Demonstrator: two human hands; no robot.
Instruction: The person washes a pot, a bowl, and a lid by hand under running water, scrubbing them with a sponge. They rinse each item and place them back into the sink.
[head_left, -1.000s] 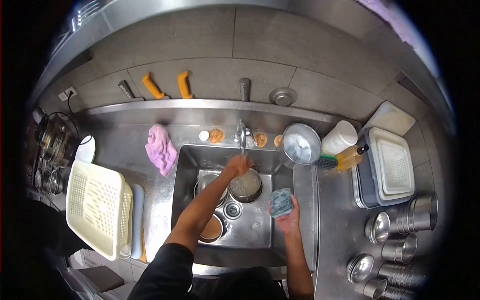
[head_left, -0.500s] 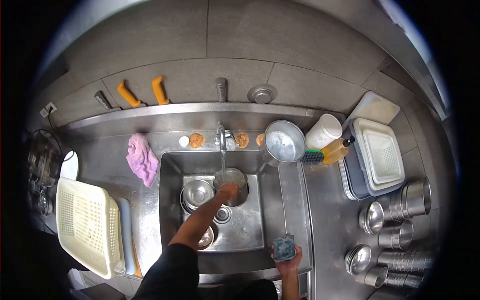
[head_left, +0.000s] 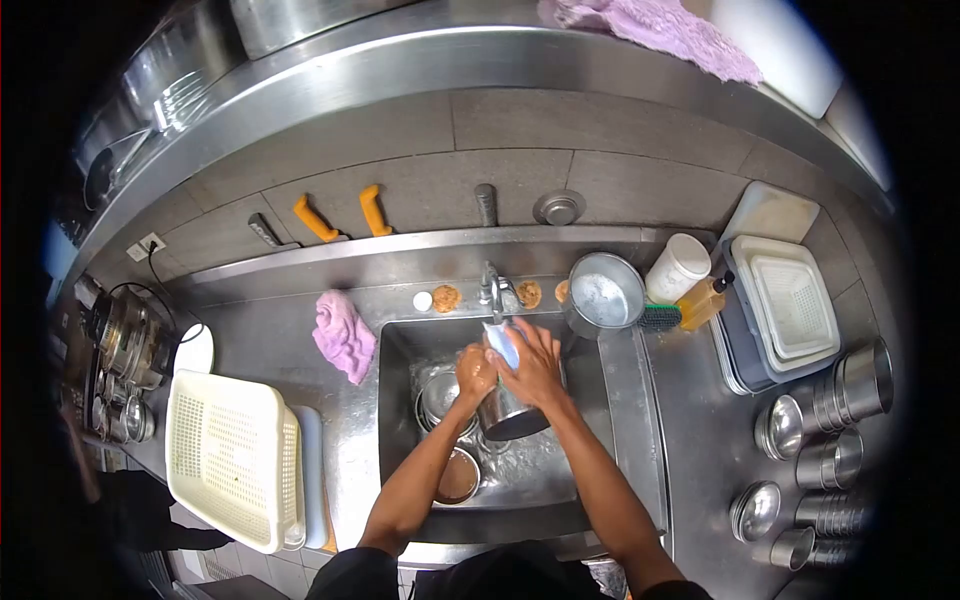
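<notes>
A steel pot is tilted in the sink, below the running tap. My left hand is closed at the pot's upper left edge and seems to grip its rim. My right hand curls around a pale blue scouring sponge at the pot's mouth, close under the tap; motion blurs it. The pot's inside is hidden. Left of the pot, metal bowls lie in the sink, and a round container with brown contents sits nearer to me.
A pink cloth and a cream plastic basket are on the left counter. Right of the tap stand a metal pot, a green brush and a yellow pump bottle. Stacked steel bowls line the right side.
My right hand has come up from the sink's front right edge to the pot with the sponge. The pot is now tilted beneath both hands. The view has shifted, showing the shelf above.
</notes>
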